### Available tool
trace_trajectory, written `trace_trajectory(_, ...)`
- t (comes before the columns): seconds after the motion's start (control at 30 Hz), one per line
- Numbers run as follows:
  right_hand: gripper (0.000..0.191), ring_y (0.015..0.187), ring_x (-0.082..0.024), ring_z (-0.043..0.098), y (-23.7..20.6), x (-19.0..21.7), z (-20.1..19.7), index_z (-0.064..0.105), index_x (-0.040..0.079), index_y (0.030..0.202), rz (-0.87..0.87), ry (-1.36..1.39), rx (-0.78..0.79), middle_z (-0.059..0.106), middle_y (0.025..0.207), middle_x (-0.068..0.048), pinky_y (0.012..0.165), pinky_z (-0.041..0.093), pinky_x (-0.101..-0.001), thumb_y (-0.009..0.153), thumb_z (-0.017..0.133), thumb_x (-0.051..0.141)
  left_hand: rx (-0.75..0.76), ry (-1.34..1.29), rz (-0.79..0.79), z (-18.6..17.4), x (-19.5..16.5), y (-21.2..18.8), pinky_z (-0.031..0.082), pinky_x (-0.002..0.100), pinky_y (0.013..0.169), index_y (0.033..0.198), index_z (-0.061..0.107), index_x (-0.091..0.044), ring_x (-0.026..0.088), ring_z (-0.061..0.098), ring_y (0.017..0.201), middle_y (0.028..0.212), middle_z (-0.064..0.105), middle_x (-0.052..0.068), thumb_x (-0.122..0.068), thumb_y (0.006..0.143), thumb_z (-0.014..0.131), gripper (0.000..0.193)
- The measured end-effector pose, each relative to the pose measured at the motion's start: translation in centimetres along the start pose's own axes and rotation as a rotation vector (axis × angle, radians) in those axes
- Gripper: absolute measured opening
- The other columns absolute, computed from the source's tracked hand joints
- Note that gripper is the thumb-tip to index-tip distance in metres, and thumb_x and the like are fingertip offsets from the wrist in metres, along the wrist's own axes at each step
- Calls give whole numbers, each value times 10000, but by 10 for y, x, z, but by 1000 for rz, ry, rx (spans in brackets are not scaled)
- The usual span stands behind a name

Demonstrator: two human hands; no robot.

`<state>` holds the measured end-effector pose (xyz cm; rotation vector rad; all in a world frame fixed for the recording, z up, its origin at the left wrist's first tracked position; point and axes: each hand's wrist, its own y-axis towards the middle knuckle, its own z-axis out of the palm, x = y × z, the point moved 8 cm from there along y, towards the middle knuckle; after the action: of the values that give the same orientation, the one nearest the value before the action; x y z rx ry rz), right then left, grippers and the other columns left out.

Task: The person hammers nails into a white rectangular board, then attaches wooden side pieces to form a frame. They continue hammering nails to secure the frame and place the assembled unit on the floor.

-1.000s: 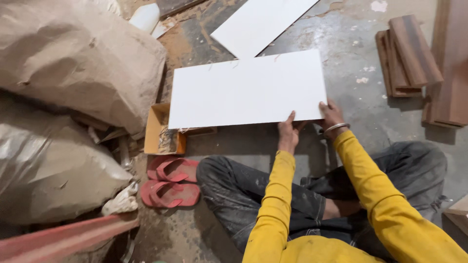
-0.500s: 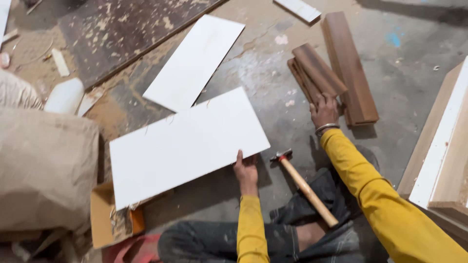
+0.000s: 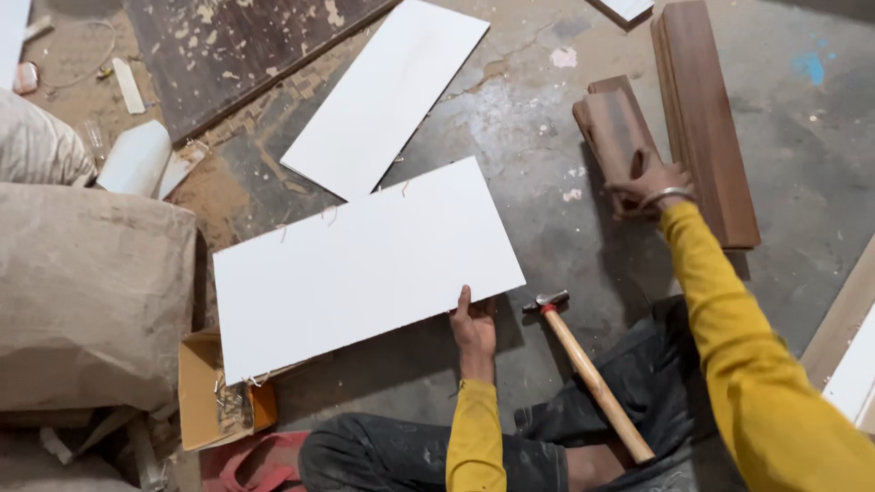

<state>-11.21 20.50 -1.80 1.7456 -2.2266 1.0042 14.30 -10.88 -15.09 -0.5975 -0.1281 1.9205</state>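
1. The left hand (image 3: 475,326) grips the near edge of the large white board (image 3: 365,267), thumb on top, fingers hidden beneath. The board lies near the frame's centre, its 8 o'clock corner over an open cardboard box (image 3: 205,392).
2. The right hand (image 3: 649,180), at 2 o'clock from the board, is closed on a short brown wood block (image 3: 612,128) beside a longer brown plank (image 3: 704,114).
3. Judged from this, a good lift of the block needs a firm wrap around its end, while the left hand keeps the board flat and steady.
4. The board is a smooth, clean white rectangle with frayed threads along its edges.
5. A wooden-handled hammer (image 3: 588,372) lies on the concrete floor (image 3: 538,182) at 5 o'clock from the board.
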Motion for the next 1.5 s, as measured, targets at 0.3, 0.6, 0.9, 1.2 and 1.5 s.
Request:
trace_trajectory(0.3,566,1046,-418,637,-88,72,152,543,96,1331,-513,-329,-299,595,1219,-230,848,557,-531,865,794,293,29,-24,12,1,0,4,619,427,872,1243,631,-95,237,684,1070,1162,701,67,-53,922,699,331)
trace_trajectory(0.6,741,1068,-533,572,-123,54,174,401,71,1415,-501,11,-126,513,1229,-304,932,503,-547,807,785,252,1,18,28,-1,-4,9,640,438,904,1220,629,-74,230,702,1048,1139,700,71,-41,910,700,319)
trace_trajectory(0.9,854,1105,-471,591,-149,40,194,373,118,1562,-664,75,-122,540,1242,-239,960,521,-489,828,788,249,88,144,3,4,-11,5,648,467,890,1283,585,-35,274,699,1081,1188,680,108,-65,941,665,353)
trace_trajectory(1.2,990,1086,-449,596,-147,55,193,319,152,1578,-741,57,-47,522,1248,-227,928,522,-475,734,836,192,160,229,-82,8,-10,10,622,496,946,1323,546,24,342,697,1110,1249,659,166,-95,967,664,394)
trace_trajectory(1.5,1064,1065,-449,606,-153,62,193,304,160,1590,-775,89,-56,512,1245,-238,916,532,-467,689,871,164,205,215,-73,10,-9,3,612,495,975,1322,546,24,340,698,1116,1258,659,159,-80,967,660,388)
